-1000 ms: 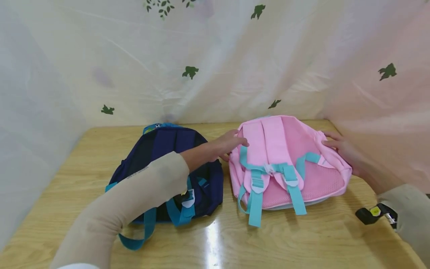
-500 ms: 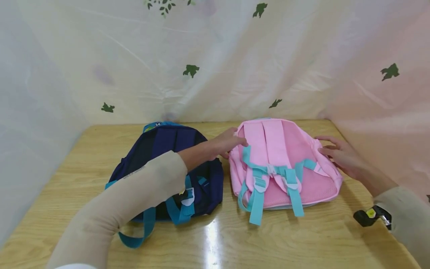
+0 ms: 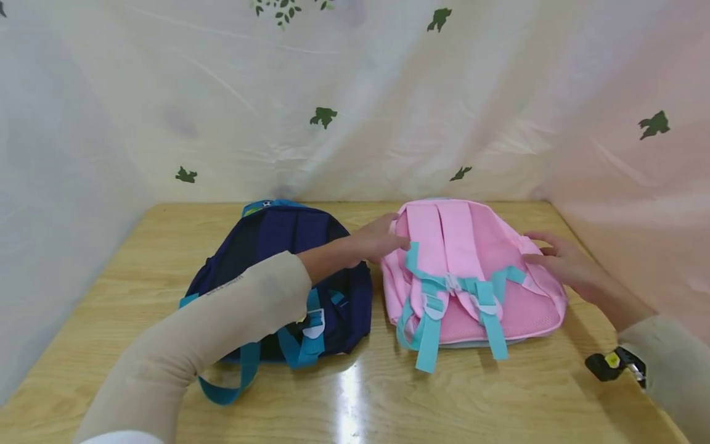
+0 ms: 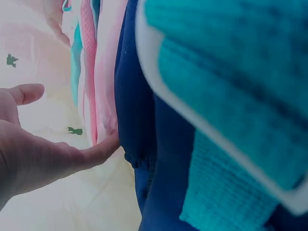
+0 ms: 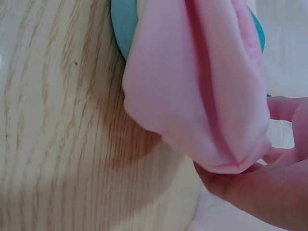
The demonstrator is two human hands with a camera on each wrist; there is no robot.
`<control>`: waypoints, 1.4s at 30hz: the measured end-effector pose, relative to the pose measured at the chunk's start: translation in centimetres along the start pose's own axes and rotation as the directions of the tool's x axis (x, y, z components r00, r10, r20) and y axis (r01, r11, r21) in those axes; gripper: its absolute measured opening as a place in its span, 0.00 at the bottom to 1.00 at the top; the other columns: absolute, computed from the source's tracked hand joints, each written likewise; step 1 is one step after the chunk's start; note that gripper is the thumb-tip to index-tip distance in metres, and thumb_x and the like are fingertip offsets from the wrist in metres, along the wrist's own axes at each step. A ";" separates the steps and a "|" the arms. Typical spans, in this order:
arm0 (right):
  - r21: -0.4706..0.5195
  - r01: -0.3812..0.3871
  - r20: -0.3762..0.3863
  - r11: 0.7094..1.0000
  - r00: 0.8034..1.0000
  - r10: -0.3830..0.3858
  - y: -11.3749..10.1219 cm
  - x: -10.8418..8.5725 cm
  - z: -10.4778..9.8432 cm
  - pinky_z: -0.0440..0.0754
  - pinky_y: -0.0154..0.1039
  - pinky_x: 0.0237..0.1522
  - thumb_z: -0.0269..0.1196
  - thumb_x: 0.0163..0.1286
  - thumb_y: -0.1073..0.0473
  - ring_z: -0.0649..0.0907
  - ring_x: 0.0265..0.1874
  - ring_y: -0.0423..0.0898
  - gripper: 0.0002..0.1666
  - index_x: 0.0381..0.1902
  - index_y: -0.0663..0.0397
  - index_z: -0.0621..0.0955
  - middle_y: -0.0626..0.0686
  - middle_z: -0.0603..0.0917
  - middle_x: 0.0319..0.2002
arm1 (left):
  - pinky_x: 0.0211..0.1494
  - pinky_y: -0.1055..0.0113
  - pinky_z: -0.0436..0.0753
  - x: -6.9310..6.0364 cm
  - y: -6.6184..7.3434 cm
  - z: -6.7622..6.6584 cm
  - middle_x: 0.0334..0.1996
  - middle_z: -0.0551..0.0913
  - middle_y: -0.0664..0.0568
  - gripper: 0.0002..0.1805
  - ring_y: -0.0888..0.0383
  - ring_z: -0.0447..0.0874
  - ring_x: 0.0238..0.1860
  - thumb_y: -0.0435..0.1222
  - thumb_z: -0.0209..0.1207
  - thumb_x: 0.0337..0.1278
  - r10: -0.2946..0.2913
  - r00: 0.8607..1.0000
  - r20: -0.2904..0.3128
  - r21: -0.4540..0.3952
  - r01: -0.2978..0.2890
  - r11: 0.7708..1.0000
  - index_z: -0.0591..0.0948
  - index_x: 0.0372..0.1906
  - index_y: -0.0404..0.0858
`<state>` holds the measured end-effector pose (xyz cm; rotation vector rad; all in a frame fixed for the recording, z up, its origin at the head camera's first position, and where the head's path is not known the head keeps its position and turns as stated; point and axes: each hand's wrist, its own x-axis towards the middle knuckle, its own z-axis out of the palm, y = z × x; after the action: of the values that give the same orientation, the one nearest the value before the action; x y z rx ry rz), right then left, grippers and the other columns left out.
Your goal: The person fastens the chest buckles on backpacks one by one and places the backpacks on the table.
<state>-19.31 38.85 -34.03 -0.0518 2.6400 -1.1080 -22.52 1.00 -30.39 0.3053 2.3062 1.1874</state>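
A pink backpack (image 3: 460,271) lies straps up on the right of the table, its turquoise straps hanging toward the near side. My left hand (image 3: 377,237) reaches across a navy backpack (image 3: 235,246) and touches the pink one's left side. In the left wrist view that hand (image 4: 45,149) has straight fingers against the pink fabric, thumb held apart. At the pink backpack's right side is my right hand (image 3: 566,262), fingers loosely spread and touching its edge. The right wrist view shows the hand (image 5: 274,173) beside the bag's corner, some fingertips hidden behind the fabric.
Both bags lie on a wooden table (image 3: 388,401). Behind it hangs a pale curtain (image 3: 360,111) with green bird and leaf prints, which also closes off both sides. A loose blue strap (image 3: 227,388) trails from the navy backpack toward the near edge.
The pink backpack's right side has drawn in and its top has settled lower. My right hand has moved slightly left and down with it. My left hand stays at its left side.
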 end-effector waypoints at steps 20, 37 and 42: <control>-0.154 0.420 -0.192 0.894 0.875 -0.444 -5.2 -1.1 3.2 0.76 0.19 0.45 0.66 0.72 0.66 0.77 0.46 0.23 0.22 0.62 0.66 0.80 0.67 0.85 0.54 | 0.68 0.61 0.76 -1.0 0.5 2.7 0.65 0.78 0.42 0.24 0.48 0.72 0.66 0.37 0.66 0.65 0.482 0.870 0.103 0.492 -0.466 0.735 0.81 0.64 0.31; -0.174 0.594 0.089 0.785 0.804 -0.588 -7.1 -1.7 6.6 0.76 0.33 0.32 0.77 0.60 0.65 0.81 0.36 0.41 0.20 0.50 0.58 0.87 0.43 0.87 0.40 | 0.52 0.73 0.79 -0.7 0.3 3.8 0.47 0.84 0.47 0.17 0.56 0.78 0.45 0.35 0.66 0.67 0.437 0.872 0.222 0.550 -0.482 0.682 0.84 0.58 0.34; -0.178 0.573 0.112 0.800 0.819 -0.563 -7.4 -1.5 6.8 0.78 0.33 0.33 0.78 0.59 0.65 0.81 0.35 0.38 0.22 0.51 0.58 0.87 0.41 0.86 0.37 | 0.49 0.75 0.79 -0.6 0.4 3.9 0.41 0.84 0.49 0.14 0.57 0.78 0.42 0.33 0.65 0.68 0.443 0.868 0.226 0.553 -0.488 0.675 0.86 0.55 0.35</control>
<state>-16.59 29.09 -33.02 -0.9652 2.7465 -0.9533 -19.88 3.63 -31.74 1.2188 2.5608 0.5754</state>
